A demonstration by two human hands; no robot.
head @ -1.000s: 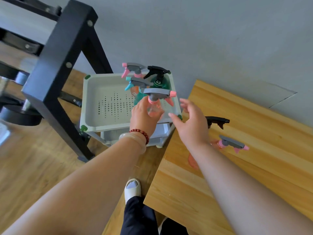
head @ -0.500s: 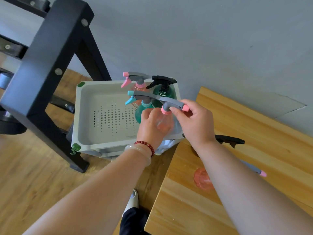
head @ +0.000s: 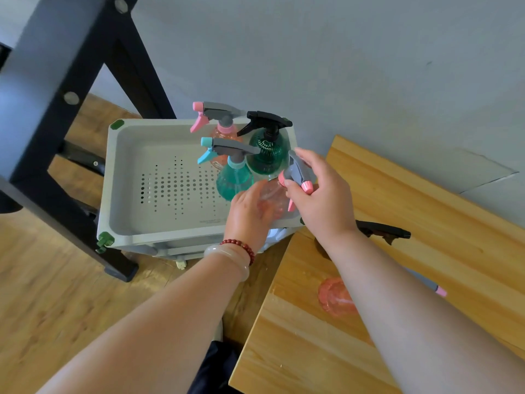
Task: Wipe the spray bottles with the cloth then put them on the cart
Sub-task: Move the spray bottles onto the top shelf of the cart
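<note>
Bottle: the pale pink bottle [head: 274, 199] is over the cart [head: 170, 237] top tray's near right corner, beside the teal bottle [head: 234, 180]
Handling: I judge it light, thin, smooth plastic, likely slippery; best held at the neck
Fingers: left hand [head: 250, 214] fingers curl round its body; right hand [head: 321, 200] fingers pinch the sprayer head
Hidden: its base is behind the left hand, so I cannot tell if it has landed; the right forearm covers much of two bottles on the table [head: 426, 194]; I see no cloth

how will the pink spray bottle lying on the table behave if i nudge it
The pink spray bottle lies on its side on the table, and its body looks round, so a nudge would probably rock or roll it. Its trigger head should stop a full roll. No liquid shows through it, so it is likely light.
</note>
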